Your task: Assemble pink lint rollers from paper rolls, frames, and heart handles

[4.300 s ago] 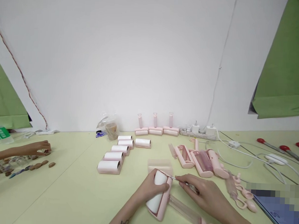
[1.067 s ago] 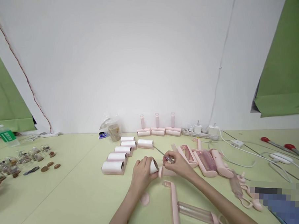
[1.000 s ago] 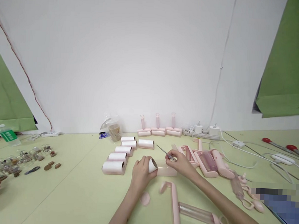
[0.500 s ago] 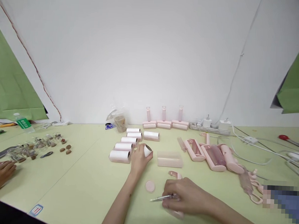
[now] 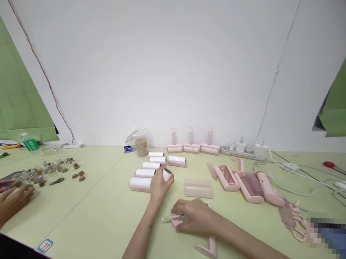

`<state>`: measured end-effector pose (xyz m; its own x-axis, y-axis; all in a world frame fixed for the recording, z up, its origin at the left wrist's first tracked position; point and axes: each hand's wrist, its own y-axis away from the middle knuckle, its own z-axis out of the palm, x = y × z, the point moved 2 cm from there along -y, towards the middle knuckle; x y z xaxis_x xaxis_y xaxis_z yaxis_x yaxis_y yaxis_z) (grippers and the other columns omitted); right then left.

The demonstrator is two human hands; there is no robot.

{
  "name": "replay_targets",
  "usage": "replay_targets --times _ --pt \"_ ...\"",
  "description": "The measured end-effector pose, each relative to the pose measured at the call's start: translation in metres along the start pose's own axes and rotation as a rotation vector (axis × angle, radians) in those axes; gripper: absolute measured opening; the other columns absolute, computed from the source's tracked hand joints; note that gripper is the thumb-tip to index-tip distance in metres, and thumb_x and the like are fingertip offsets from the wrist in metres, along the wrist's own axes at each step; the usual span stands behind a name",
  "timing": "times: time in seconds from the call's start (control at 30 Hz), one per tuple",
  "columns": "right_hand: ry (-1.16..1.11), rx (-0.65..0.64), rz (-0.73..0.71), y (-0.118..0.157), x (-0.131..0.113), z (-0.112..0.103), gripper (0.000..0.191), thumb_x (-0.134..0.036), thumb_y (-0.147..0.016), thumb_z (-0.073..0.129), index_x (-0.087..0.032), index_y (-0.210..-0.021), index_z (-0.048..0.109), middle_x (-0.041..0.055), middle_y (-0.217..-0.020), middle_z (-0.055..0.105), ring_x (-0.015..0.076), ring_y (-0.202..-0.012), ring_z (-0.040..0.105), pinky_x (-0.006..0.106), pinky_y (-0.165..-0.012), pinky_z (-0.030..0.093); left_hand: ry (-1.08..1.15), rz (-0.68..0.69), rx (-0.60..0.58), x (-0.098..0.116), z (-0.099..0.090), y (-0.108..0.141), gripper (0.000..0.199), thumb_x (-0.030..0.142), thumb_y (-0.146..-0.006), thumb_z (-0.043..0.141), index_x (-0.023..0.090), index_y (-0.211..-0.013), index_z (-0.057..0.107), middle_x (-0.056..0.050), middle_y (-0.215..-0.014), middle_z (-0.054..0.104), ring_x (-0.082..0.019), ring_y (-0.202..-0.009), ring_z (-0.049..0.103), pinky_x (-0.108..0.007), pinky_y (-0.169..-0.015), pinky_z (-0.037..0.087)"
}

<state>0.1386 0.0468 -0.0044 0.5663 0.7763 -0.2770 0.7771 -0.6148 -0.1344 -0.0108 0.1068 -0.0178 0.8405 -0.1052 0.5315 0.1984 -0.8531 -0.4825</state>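
My left hand is closed around a white roll, its dark hollow end tilted up. Beside it on the left lie several white rolls. My right hand holds a thin screwdriver with a pale tip pointing left, and its fingers are over a round pink disc. A pink handle piece lies just below that hand. Behind my hands sits a clear pinkish cover.
Pink frames lie to the right, near white cables. Three pink rollers stand by the wall. Another person's hands are at far left by small glass items. A cup is at the back.
My right hand has moved left with the screwdriver, onto the pink disc, uncovering the handle piece. My left hand still holds the roll. The other person's hands have moved right.
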Motion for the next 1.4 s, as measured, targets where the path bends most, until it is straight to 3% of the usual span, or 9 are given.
replay_targets --times 0.13,0.27,0.37,0.47,0.6,0.8,1.13,1.27,1.4 --pt "-0.039 0.075 0.025 -0.002 -0.003 0.01 0.015 -0.019 -0.059 0.055 -0.023 -0.072 0.062 -0.0018 -0.076 0.066 0.0172 -0.061 0.06 0.023 -0.048 0.033 0.061 -0.026 0.006 -0.001 -0.002 0.0 0.03 0.037 -0.076 0.046 0.023 -0.102 0.041 -0.004 -0.098 0.058 -0.021 -0.087 0.058 -0.03 -0.069 0.042" --pt "-0.137 0.296 0.189 -0.002 0.029 -0.007 0.037 -0.024 -0.069 0.048 -0.023 -0.106 0.051 0.0017 -0.099 0.063 0.0182 -0.074 0.061 0.027 -0.063 0.041 0.118 -0.06 0.025 0.0 0.0 0.001 0.042 0.035 -0.074 0.049 0.018 -0.107 0.029 -0.007 -0.093 0.056 -0.02 -0.08 0.06 -0.029 -0.063 0.043" --pt "-0.214 0.42 0.327 -0.002 0.064 -0.024 0.034 -0.03 -0.072 0.048 -0.02 -0.104 0.052 0.0051 -0.098 0.064 0.022 -0.076 0.061 0.033 -0.066 0.043 0.142 -0.033 0.008 0.008 0.001 0.003 0.04 0.025 -0.07 0.051 0.015 -0.102 0.03 -0.009 -0.093 0.054 -0.021 -0.081 0.059 -0.03 -0.065 0.043" --pt "-0.307 0.473 0.363 0.005 0.091 -0.036 0.027 -0.035 -0.068 0.055 -0.019 -0.089 0.061 0.0047 -0.092 0.067 0.0236 -0.086 0.06 0.032 -0.072 0.044 0.192 0.086 -0.078 0.026 0.003 0.006 0.031 0.023 -0.072 0.05 0.017 -0.098 0.035 -0.006 -0.092 0.056 -0.018 -0.081 0.059 -0.027 -0.067 0.043" --pt "-0.383 0.598 0.404 0.029 0.109 -0.055 0.031 -0.04 -0.074 0.047 -0.017 -0.088 0.064 0.006 -0.091 0.067 0.0226 -0.09 0.058 0.03 -0.075 0.044 0.165 0.429 -0.292 0.061 0.014 0.005 0.035 0.032 -0.076 0.05 0.021 -0.108 0.04 -0.004 -0.104 0.056 -0.018 -0.093 0.054 -0.028 -0.077 0.041" --pt "-0.443 0.704 0.463 0.066 0.116 -0.077 0.033 -0.043 -0.078 0.042 -0.018 -0.09 0.062 0.0053 -0.085 0.067 0.0187 -0.064 0.058 0.028 -0.053 0.044 -0.004 0.656 -0.461 0.087 0.042 -0.002 0.033 0.032 -0.074 0.056 0.026 -0.106 0.05 -0.002 -0.095 0.06 -0.02 -0.087 0.054 -0.03 -0.076 0.04" --pt "-0.416 0.596 0.382 0.059 0.101 -0.067 0.026 -0.039 -0.077 0.045 -0.022 -0.081 0.064 0.0025 -0.084 0.067 0.0216 -0.079 0.059 0.029 -0.065 0.044 -0.154 0.666 -0.426 0.067 0.047 0.008 0.044 0.033 -0.077 0.05 0.027 -0.12 0.041 -0.006 -0.107 0.052 -0.022 -0.096 0.047 -0.034 -0.083 0.036" --pt "-0.325 0.45 0.287 0.066 0.086 -0.058 0.016 -0.032 -0.073 0.051 -0.022 -0.068 0.062 0.0001 -0.07 0.064 0.0181 -0.068 0.057 0.026 -0.059 0.04 -0.187 0.635 -0.396 0.043 0.042 -0.015 0.043 0.017 -0.076 0.049 0.029 -0.117 0.044 -0.003 -0.106 0.055 -0.021 -0.097 0.047 -0.037 -0.087 0.033" --pt "0.029 0.231 0.253 0.08 0.075 -0.035 0.02 -0.031 -0.061 0.06 -0.019 -0.047 0.052 -0.0021 -0.061 0.056 0.0136 -0.053 0.05 0.024 -0.048 0.027 -0.162 0.538 -0.361 0.024 0.042 -0.05 0.038 0.008 -0.073 0.045 0.026 -0.106 0.051 -0.002 -0.105 0.057 -0.02 -0.099 0.048 -0.035 -0.087 0.034"
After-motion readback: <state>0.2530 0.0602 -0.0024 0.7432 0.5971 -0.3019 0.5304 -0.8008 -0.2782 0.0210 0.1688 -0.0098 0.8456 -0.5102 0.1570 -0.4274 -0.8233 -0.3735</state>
